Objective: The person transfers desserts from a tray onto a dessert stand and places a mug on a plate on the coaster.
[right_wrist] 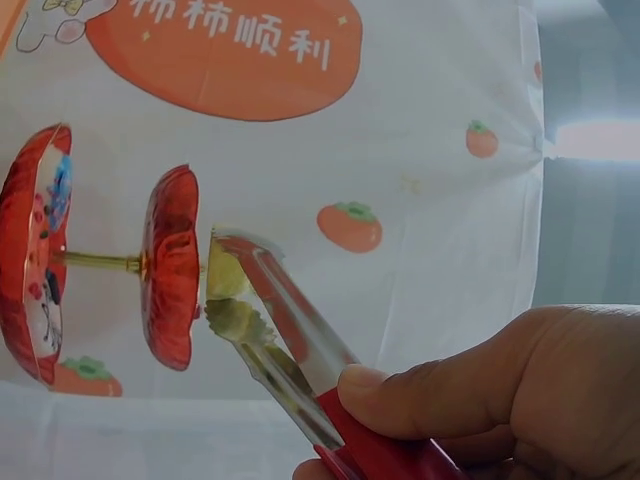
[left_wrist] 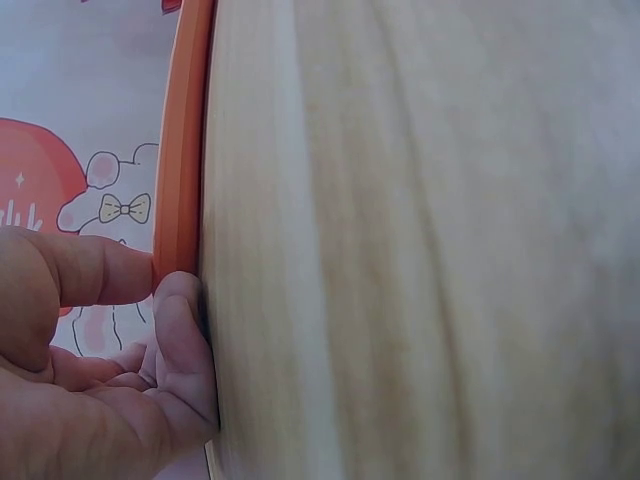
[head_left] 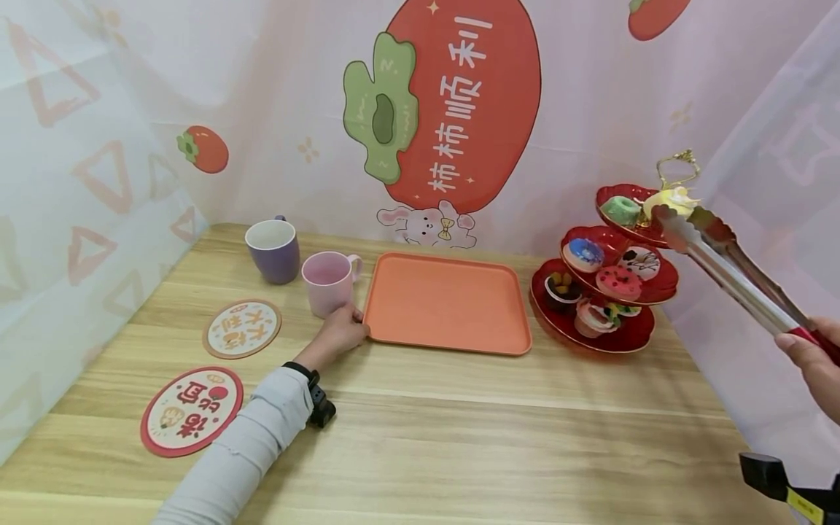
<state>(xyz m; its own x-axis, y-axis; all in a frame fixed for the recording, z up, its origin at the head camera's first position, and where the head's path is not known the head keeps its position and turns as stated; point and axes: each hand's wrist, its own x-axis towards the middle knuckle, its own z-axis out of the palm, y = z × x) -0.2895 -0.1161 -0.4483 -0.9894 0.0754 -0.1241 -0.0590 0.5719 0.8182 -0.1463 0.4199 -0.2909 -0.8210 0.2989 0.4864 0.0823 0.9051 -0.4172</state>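
Note:
My left hand [head_left: 340, 337] pinches the near left corner of an orange tray [head_left: 453, 302] between thumb and fingers; the left wrist view shows the tray's rim [left_wrist: 182, 150] in that grip. The tray lies flat on the table. My right hand [head_left: 814, 364] grips metal tongs [head_left: 741, 284] by their red handles [right_wrist: 385, 440]. The tongs' tips are at the top tier of a red three-tier stand [head_left: 610, 273], by a yellow cream-topped cake [head_left: 674, 200]. Whether they touch it I cannot tell. A green ring-shaped cake [head_left: 620, 210] sits beside it.
A pink mug [head_left: 327, 292] stands just left of the tray, close to my left hand, and a purple mug [head_left: 275, 255] behind it. Two round coasters, one tan [head_left: 243, 328] and one red-rimmed [head_left: 192, 412], lie at the left. Several cakes fill the lower tiers.

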